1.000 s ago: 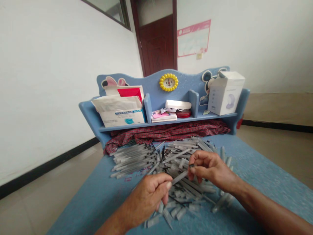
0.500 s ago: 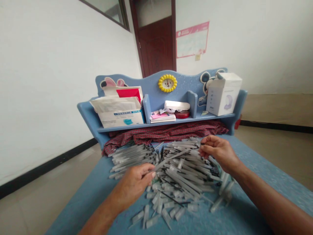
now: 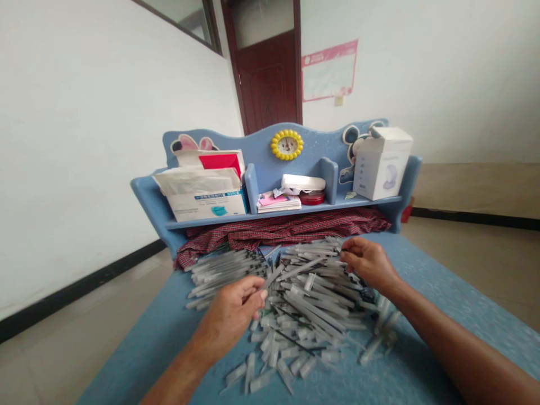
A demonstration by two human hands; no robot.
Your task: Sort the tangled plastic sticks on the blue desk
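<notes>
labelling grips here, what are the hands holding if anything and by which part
The left hand seems to pinch a translucent tube by its near part, the far end sticking out. Whether the right hand holds anything cannot be told.

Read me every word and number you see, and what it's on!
Mask box: "一次性…口罩 50只/盒"; middle blurred, small print unreadable.
White box: print too small to read.
Poster: heading too blurred to read.
Clock: marks too small to read.

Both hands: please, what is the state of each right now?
Left hand: closed on a translucent tube.
Right hand: closed; its contents cannot be told.
</notes>
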